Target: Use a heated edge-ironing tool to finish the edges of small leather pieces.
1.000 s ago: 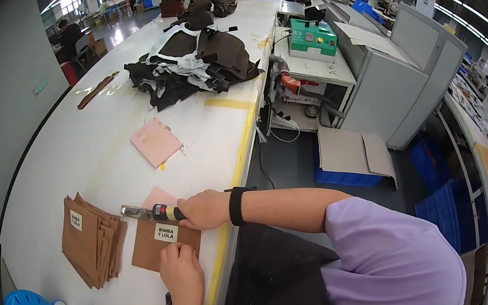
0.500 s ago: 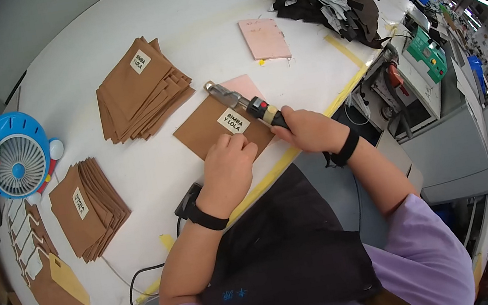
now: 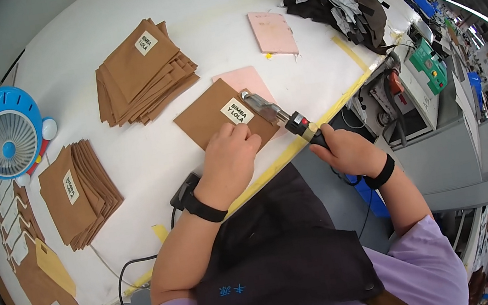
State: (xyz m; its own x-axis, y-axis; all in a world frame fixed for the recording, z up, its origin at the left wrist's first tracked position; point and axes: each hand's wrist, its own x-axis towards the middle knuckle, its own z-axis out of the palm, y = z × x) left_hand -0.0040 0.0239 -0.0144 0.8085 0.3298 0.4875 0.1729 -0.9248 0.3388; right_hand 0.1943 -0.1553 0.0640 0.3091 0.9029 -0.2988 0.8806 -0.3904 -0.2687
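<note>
A flat brown panel [image 3: 202, 115] with a white printed label [image 3: 236, 111] lies near the table's front edge. My left hand [image 3: 229, 162] presses on its near side, fingers curled and bunched just below the label. In my right hand [image 3: 350, 147] is a black-handled tool [image 3: 298, 123] with a red button, a yellowish band and a long metal head. The metal head slants over the panel's right part, just right of the label; whether it touches is hard to tell. Beneath the panel's far corner shows a pink sheet [image 3: 248, 80].
Stacks of brown panels stand behind [image 3: 145, 72] and left [image 3: 79, 194]. A blue fan [image 3: 8, 132] and overlapping brown pieces [image 3: 40, 274] lie far left. A pink pad [image 3: 273, 33] and a dark scrap heap [image 3: 335, 4] sit further back. A black cord [image 3: 125, 280] hangs off the front edge.
My right hand has drawn the tool right and toward me, so its metal head moved from beyond the label to beside it. My left hand stays on the panel. The view shifted slightly.
</note>
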